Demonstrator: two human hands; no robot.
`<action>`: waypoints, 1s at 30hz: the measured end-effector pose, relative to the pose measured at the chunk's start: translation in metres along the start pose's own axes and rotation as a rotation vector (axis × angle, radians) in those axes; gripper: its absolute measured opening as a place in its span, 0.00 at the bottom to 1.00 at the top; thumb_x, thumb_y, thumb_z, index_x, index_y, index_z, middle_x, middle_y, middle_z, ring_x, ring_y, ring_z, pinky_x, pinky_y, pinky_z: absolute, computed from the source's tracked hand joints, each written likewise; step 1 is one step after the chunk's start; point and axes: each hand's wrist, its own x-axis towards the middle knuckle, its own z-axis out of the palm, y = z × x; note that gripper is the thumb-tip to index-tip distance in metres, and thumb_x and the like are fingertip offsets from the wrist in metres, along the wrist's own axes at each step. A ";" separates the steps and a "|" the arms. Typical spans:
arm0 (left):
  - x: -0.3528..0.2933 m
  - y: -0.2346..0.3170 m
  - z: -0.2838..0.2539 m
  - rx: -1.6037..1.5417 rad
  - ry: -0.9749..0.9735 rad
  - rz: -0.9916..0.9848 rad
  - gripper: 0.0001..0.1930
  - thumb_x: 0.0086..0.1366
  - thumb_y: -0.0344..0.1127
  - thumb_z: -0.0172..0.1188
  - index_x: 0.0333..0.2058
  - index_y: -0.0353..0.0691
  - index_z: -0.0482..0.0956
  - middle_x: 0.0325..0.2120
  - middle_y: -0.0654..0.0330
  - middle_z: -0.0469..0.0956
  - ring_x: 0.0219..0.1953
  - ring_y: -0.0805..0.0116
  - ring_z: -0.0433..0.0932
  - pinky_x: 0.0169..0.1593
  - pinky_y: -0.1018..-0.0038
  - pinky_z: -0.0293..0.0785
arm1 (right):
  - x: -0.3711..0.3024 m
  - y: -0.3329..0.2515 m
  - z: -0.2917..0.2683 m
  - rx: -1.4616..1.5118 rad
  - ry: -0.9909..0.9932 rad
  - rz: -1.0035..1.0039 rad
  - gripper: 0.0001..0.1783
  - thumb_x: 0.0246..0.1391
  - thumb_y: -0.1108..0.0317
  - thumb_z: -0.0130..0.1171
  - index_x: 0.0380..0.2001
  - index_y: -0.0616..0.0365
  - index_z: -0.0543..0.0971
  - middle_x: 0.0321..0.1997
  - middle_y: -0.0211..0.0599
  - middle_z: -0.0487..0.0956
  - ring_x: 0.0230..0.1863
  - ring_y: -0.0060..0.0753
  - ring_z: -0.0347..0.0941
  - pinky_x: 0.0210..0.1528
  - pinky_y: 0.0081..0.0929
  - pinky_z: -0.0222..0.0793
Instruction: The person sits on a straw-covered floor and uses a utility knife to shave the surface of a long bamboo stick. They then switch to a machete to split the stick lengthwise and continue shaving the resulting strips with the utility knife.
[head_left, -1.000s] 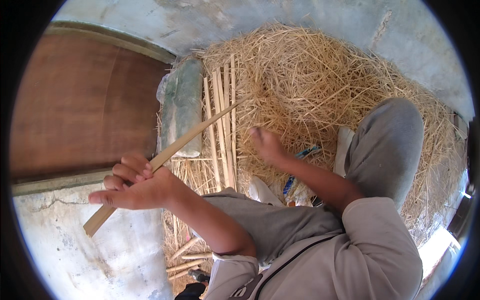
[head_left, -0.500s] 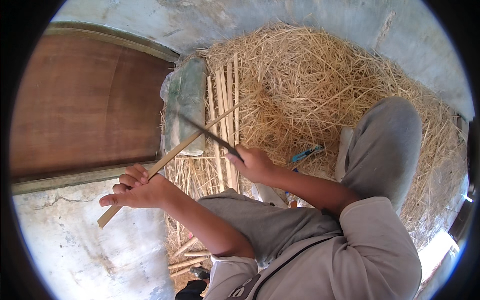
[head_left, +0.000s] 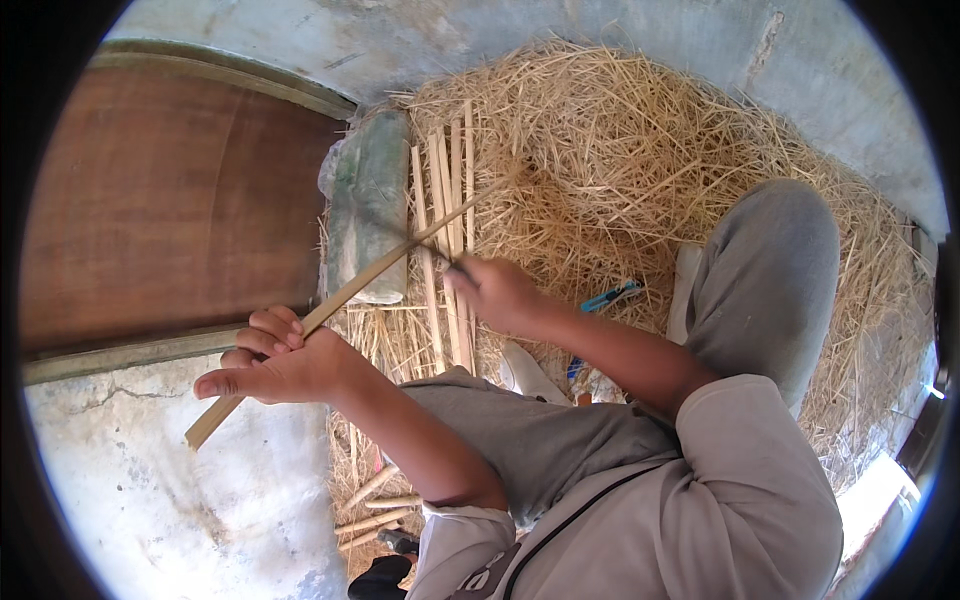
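Observation:
A long, pale strip of wood or bamboo (head_left: 365, 277) runs slantwise in front of me, its near end low on the left. My left hand (head_left: 285, 362) is closed around it near that end, with the thumb stretched along the side. In my right hand (head_left: 497, 294) is a dark, narrow-bladed knife (head_left: 440, 254), blurred by motion. Its blade crosses the strip at an angle around the strip's middle. Whether the edge presses into the strip cannot be made out.
Several pale strips (head_left: 438, 185) lie side by side beside a green plastic-wrapped bundle (head_left: 370, 195). Loose straw (head_left: 610, 130) covers the floor, with a turquoise cutter (head_left: 610, 296) on it. A brown wooden panel (head_left: 180, 200) stands left. Short sticks (head_left: 378, 522) lie below my left arm.
My right hand and the knife have shifted slightly up and left, and the blade is more blurred. The strip and my left hand have moved a little left.

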 end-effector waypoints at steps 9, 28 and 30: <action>0.005 0.000 -0.001 0.001 0.006 0.037 0.38 0.65 0.76 0.51 0.17 0.54 0.43 0.10 0.69 0.44 0.12 0.74 0.48 0.18 0.76 0.51 | -0.004 -0.015 -0.004 -0.170 -0.019 -0.480 0.24 0.72 0.51 0.50 0.30 0.62 0.75 0.12 0.33 0.69 0.10 0.27 0.64 0.15 0.34 0.62; 0.009 -0.006 -0.004 0.001 0.019 0.000 0.37 0.64 0.74 0.54 0.16 0.53 0.47 0.11 0.69 0.45 0.14 0.74 0.50 0.20 0.76 0.50 | 0.002 0.077 -0.023 -0.076 0.101 0.138 0.23 0.71 0.51 0.51 0.33 0.62 0.78 0.15 0.37 0.73 0.12 0.31 0.67 0.15 0.32 0.65; 0.010 -0.008 -0.002 -0.016 -0.021 0.029 0.37 0.65 0.74 0.53 0.16 0.53 0.46 0.11 0.69 0.45 0.14 0.74 0.50 0.20 0.76 0.50 | 0.004 0.028 -0.011 -0.025 0.001 0.103 0.22 0.71 0.51 0.51 0.34 0.60 0.78 0.16 0.35 0.73 0.13 0.28 0.67 0.16 0.31 0.66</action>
